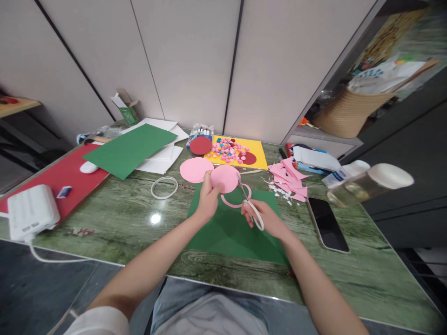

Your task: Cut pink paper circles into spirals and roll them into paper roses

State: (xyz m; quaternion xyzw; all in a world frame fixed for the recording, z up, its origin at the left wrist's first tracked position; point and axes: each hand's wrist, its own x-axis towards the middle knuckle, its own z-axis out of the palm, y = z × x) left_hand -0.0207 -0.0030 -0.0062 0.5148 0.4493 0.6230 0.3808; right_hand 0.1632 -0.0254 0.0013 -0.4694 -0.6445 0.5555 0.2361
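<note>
Your left hand [207, 201] pinches a pink disc [225, 178] between thumb and fingers, holding it up over the green sheet [230, 239] in front of you. Your right hand [267, 218] grips the scissors [247, 200] by their white handles, with the blades at the disc's right edge; you cannot tell how far apart the blades stand. A thin pink ring [230, 205] shows below the disc, partly hidden by it and by the scissors. Just beyond your left hand lie more pink discs [192, 170], overlapping. Farther back, pompoms [226, 149] are heaped on a yellow sheet [261, 150], with a dark red disc [249, 158] near its front edge. To your right, pink scraps [288, 179] lie beside small white bits [279, 190], and a phone [328, 224] rests nearer you. A white hoop [163, 198] lies left of the green sheet.
</note>
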